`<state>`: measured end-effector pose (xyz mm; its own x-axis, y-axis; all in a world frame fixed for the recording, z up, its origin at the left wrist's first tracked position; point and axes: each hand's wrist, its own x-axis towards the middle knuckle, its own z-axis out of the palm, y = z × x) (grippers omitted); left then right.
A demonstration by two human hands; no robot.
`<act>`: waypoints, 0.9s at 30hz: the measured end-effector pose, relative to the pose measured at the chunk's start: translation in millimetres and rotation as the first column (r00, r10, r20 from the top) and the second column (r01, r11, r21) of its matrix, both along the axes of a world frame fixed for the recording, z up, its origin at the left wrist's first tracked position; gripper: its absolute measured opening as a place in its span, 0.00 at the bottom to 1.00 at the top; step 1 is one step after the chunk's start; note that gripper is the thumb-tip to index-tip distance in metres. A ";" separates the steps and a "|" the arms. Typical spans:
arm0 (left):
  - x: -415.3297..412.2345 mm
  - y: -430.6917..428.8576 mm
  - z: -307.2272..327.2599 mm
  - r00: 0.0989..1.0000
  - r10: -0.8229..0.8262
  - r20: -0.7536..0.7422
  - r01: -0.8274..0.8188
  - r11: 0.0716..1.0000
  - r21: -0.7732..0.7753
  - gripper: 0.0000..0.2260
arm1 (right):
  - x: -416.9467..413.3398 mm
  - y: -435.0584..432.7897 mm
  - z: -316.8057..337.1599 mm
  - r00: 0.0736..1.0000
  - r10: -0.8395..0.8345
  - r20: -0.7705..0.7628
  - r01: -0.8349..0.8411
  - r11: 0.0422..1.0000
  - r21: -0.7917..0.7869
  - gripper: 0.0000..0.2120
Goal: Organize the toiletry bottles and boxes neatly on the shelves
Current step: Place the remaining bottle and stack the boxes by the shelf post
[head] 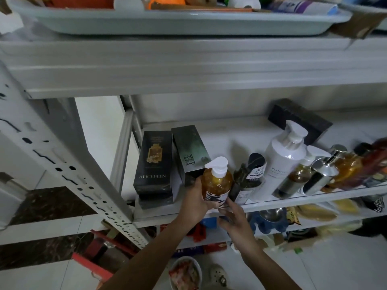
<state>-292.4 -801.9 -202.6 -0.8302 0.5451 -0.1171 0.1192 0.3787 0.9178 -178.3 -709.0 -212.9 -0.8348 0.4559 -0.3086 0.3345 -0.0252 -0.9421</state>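
Cropped by the top edge: contents of the pale tray (167,24). Cut by the right edge: a red-brown bottle (380,155). Masked by the left hand (194,199): lower label of the amber pump bottle (216,181). Too small to read: fine print on the dark green bottle (248,176). Half lost at the bottom edge: a bowl (185,273).

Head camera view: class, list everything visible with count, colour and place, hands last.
tray: one, pale grey, top shelf
upright box: one, black, middle shelf left
second box: one, grey-green, beside it
flat box: one, black, shelf back
amber pump bottle: one, amber, shelf front
dark bottle: one, green-black, right of it
large pump bottle: one, white, shelf centre
other bottles: several, amber and silver, shelf right
left hand: one, grips amber pump bottle
right hand: one, by its base
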 end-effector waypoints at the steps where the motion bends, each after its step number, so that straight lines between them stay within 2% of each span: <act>1: -0.2 0.9 -0.4 1.000 0.000 0.002 0.000 1.000 0.002 0.38 | 0.3 0.4 -0.7 1.000 -0.002 -0.006 0.002 1.000 0.005 0.27; 10: -4.2 0.3 -8.3 1.000 -0.014 0.025 0.015 1.000 -0.017 0.38 | 5.4 6.3 -6.8 0.998 0.050 0.033 -0.050 0.999 0.006 0.31; 20: -4.6 -1.3 -10.4 0.999 -0.052 0.006 0.053 0.997 -0.061 0.38 | 10.1 10.3 2.3 0.997 0.059 0.050 -0.058 0.998 -0.029 0.26; 27: -4.4 -3.8 -12.2 0.998 -0.059 -0.005 0.059 0.997 -0.042 0.37 | 9.9 8.7 4.9 0.997 0.056 0.060 -0.055 0.998 -0.016 0.27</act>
